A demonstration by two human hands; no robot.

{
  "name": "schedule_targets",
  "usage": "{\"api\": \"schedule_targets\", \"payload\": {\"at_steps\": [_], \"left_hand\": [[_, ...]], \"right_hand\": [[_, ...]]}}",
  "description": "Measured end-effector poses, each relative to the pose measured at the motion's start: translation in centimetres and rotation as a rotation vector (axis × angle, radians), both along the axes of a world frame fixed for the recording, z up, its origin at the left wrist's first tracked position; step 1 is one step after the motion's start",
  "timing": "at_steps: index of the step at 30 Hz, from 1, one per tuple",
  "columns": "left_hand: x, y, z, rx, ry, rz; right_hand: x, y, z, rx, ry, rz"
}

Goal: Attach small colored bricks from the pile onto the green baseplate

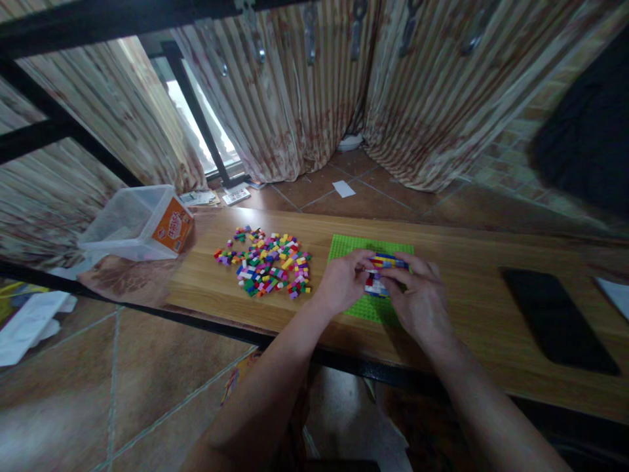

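Observation:
On the wooden bench lies a green studded baseplate [346, 244], partly covered by my hands. Above it is a small toy-brick build [377, 286] with yellow, blue, red and white bricks. My left hand [344, 280] is closed, its fingertips pinching the build's left edge. From the other side, my right hand [421, 296] grips the build, thumb in front and fingers over the far edge. My fingers hide parts of it, and I cannot tell whether it touches the baseplate.
Many loose coloured bricks [272, 262] are spread to the left of the baseplate. A clear plastic tub [132, 226] with an orange label stands at the bench's left end. To the right lies a flat black object [557, 318]. Curtains [304, 105] hang behind the bench [472, 262].

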State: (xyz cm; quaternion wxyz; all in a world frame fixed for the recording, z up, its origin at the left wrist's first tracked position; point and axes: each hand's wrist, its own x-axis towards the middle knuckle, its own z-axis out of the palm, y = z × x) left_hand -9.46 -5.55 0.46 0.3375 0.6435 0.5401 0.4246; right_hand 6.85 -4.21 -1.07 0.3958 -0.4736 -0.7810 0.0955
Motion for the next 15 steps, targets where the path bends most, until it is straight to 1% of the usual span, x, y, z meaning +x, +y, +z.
{"api": "schedule_targets", "payload": {"at_steps": [4, 8, 10, 12, 15], "left_hand": [[0.21, -0.17, 0.04, 0.012, 0.019, 0.043], [0.29, -0.26, 0.33, 0.016, 0.099, 0.136], [0.41, -0.23, 0.48, -0.014, 0.118, 0.182], [0.64, -0.16, 0.54, -0.073, 0.108, 0.215], [1.05, 0.03, 0.39, -0.164, 0.082, 0.235]], "right_hand": [[-0.02, -0.06, -0.32, -0.042, 0.052, -0.031], [0.06, -0.07, -0.06, -0.096, 0.081, -0.037], [0.16, 0.05, 0.11, -0.11, 0.111, -0.057], [0.21, 0.25, 0.2, -0.106, 0.124, -0.11], [0.06, 0.47, 0.08, -0.084, 0.085, -0.195]]}}
